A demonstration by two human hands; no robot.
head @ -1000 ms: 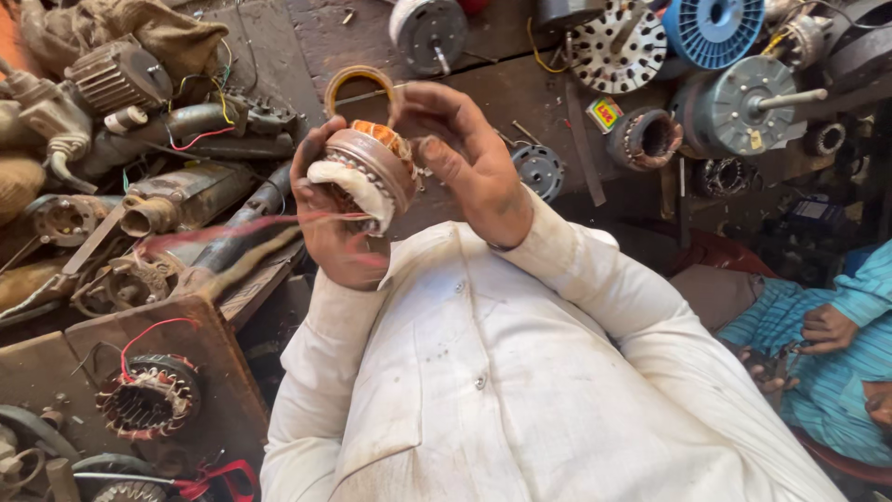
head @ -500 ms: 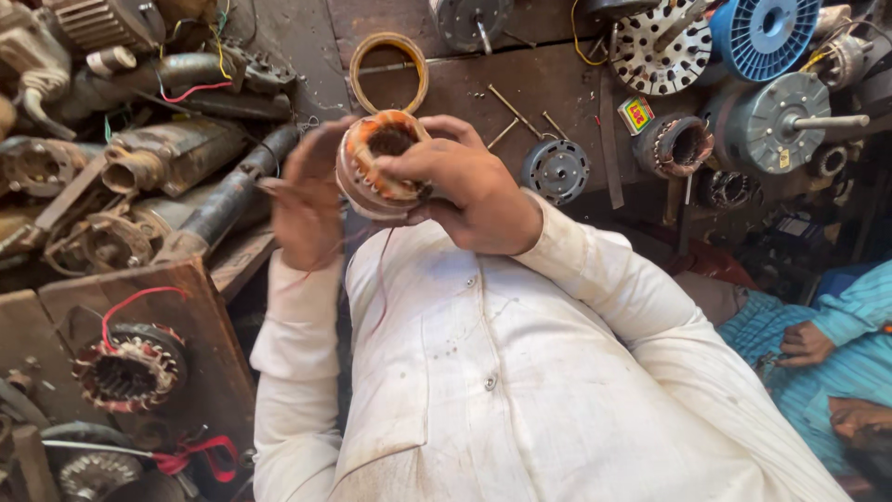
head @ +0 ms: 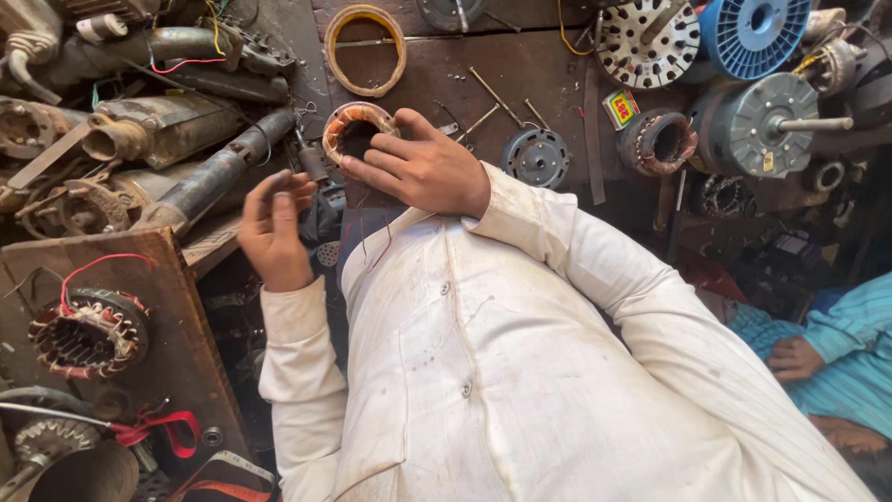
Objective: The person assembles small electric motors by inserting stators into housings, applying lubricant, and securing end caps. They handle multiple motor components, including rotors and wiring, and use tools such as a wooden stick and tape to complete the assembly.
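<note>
Right hand point(head: 423, 172) grip clasps stator point(head: 353, 130), partly hidden | left hand point(head: 274, 228) released, empty

**Head count on the tabletop**

Two hands in play: the right hand point(head: 423, 172) clasps one wound stator point(head: 356, 132), and the left hand point(head: 274, 228) hangs free beside it. A second wound stator point(head: 88, 332), red-wired, sits on the wooden board point(head: 172, 307). One loose coil ring point(head: 365, 48) lies above. Up top right: one blue wire spool point(head: 754, 33), one perforated rotor disc point(head: 648, 39), one grey motor point(head: 767, 125) with its shaft out. One round end cap point(head: 536, 157). One more person's hand point(head: 790, 358) shows at the right edge.
</note>
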